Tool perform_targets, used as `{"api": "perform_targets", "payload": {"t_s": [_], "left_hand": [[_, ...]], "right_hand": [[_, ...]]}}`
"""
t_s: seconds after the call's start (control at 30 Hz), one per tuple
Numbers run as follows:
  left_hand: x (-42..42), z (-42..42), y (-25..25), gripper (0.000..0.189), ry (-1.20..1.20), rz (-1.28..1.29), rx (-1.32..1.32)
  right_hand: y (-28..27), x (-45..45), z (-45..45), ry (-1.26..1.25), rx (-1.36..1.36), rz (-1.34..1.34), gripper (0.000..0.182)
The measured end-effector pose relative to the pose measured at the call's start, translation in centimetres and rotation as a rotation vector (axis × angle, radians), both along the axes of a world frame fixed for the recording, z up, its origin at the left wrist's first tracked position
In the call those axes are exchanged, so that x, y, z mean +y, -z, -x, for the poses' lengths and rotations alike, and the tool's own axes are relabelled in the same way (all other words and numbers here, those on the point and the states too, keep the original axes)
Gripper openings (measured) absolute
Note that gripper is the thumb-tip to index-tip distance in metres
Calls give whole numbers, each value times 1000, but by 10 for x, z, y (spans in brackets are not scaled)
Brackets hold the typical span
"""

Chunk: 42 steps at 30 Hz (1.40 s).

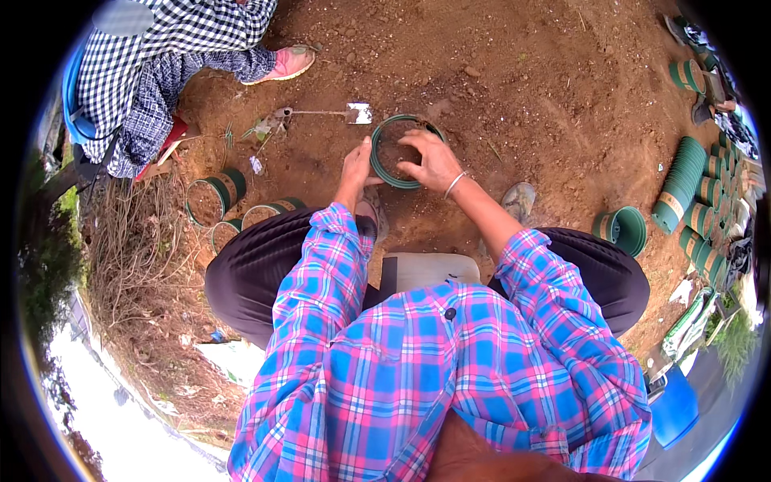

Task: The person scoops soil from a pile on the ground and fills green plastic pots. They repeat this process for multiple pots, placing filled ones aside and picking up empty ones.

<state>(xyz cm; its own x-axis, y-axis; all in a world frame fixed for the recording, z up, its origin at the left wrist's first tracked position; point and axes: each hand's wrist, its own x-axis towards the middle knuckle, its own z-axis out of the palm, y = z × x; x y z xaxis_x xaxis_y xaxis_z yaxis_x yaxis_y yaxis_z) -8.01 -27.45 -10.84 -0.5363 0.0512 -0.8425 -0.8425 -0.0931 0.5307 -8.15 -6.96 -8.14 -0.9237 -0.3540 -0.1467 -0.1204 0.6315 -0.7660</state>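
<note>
A round green plastic plant pot [377, 158], seen from above with soil-coloured matter inside, stands in front of me. My left hand [356, 169] lies against its left outer side, thumb up and fingers reaching below the rim. Over the pot's right part is my right hand [429, 159], its fingers curved and spread, with a bracelet at the wrist; whether the fingertips touch the soil or hold anything is hard to tell. Beyond my left hand, a small trowel [359, 113] with a thin handle lies on the bare earth.
Filled green pots [232, 184] stand by my left knee. An open pot [630, 232] lies beside my right knee. A long stack of pots [683, 181] and more pots are farther right. Another person [181, 72] sits at the upper left. Dry twigs [141, 253] lie below them.
</note>
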Motion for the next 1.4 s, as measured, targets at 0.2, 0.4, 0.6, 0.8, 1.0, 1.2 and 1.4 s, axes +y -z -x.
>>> {"api": "perform_targets", "payload": {"t_s": [0.2, 0.4, 0.6, 0.8, 1.0, 1.2, 1.4], "left_hand": [[14, -22, 11, 41, 170, 361, 224], [31, -22, 21, 34, 351, 460, 411], [59, -43, -6, 35, 598, 720, 583], [94, -26, -32, 32, 1325, 818, 1009], [110, -13, 16, 26, 1681, 561, 652], [113, -20, 36, 28, 1406, 564, 490], [121, -18, 40, 23, 1521, 639, 604]], "right_hand": [[18, 7, -10, 395, -226, -305, 33], [19, 39, -26, 377, -364, -376, 24], [-9, 71, -44, 313, -409, -587, 26], [-8, 38, -12, 12, -187, -404, 28], [38, 22, 17, -215, -504, -590, 38], [65, 16, 16, -330, -528, -594, 26], [56, 16, 20, -292, -583, -565, 24]]}}
